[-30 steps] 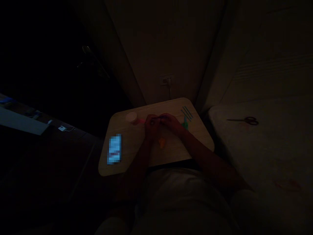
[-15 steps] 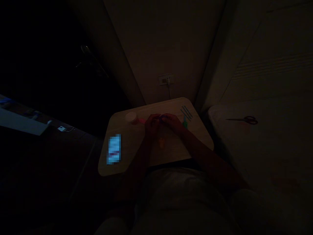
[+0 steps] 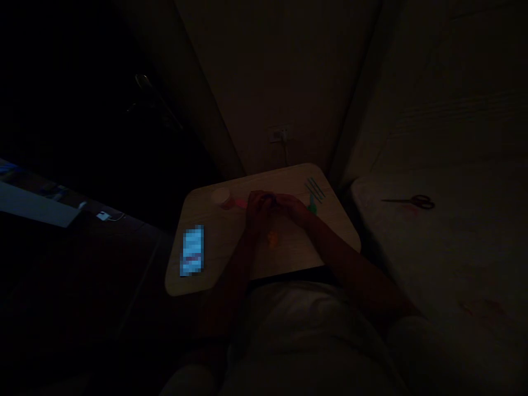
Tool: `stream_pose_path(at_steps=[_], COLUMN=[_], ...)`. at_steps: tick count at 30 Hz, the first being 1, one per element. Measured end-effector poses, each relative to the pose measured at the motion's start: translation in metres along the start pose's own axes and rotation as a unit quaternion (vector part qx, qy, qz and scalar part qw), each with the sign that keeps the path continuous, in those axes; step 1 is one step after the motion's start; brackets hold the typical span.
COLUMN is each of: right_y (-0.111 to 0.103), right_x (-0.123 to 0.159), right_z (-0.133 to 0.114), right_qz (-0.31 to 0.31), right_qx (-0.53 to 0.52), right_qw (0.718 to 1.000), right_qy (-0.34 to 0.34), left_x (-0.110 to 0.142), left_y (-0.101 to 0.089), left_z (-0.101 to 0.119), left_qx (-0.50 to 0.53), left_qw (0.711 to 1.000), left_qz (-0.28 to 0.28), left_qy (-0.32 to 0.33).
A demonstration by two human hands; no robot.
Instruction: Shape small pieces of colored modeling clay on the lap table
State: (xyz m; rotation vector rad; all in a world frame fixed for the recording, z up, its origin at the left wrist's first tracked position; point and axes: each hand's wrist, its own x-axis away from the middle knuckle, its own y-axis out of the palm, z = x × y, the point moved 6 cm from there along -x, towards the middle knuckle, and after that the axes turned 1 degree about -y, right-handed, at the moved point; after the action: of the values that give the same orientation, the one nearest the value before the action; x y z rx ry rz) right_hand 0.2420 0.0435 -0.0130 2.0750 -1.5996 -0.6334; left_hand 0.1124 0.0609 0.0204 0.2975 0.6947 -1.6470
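In the dim light my left hand [image 3: 258,210] and my right hand [image 3: 293,209] meet above the small wooden-topped table [image 3: 231,247]. Both have their fingers closed around a small dark, purplish thing, mostly hidden by the fingers and too dark to name. Just left of my left hand lies a pink piece [image 3: 238,203], beside a round pale-topped tub [image 3: 221,196]. A green item [image 3: 312,208] rests close to my right wrist. Between my forearms, nearer my body, is a small orange thing [image 3: 273,238], its shape unclear.
Several thin sticks [image 3: 315,190] lie at the table's far right. A lit phone [image 3: 192,250], its screen blurred, lies at the left. Scissors [image 3: 412,202] rest on a pale surface to the right. Beyond the table, a wall socket [image 3: 279,133] has a plugged-in cable.
My hands stay together but have shifted their fingers; the left fingers now cover more of the purplish thing. Things on the table remain where they were.
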Motion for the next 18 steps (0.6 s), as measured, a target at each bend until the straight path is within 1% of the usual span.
stream_pose_path(at_steps=[6, 12, 15, 18], right_y=[0.0059, 0.0021, 0.0030, 0.0021], right_x=[0.0038, 0.0012, 0.0001, -0.0017], right_z=[-0.0013, 0.0010, 0.0013, 0.0023], right_qz=[-0.030, -0.036, -0.025, 0.009], right_qx=[0.040, 0.098, 0.114, 0.107], right_qw=[0.999, 0.994, 0.993, 0.994], right_qy=[-0.009, -0.017, -0.017, -0.018], left_x=[-0.0012, -0.0017, -0.0005, 0.0015], left_y=[-0.0067, -0.0089, -0.0084, -0.0087], left_z=[0.0075, 0.0075, 0.0060, 0.0068], left_qx=[-0.021, -0.032, -0.020, 0.008], left_qw=[1.000, 0.999, 0.999, 0.999], left_qz=[0.016, 0.030, 0.037, 0.044], left_qy=[0.010, -0.014, -0.017, -0.005])
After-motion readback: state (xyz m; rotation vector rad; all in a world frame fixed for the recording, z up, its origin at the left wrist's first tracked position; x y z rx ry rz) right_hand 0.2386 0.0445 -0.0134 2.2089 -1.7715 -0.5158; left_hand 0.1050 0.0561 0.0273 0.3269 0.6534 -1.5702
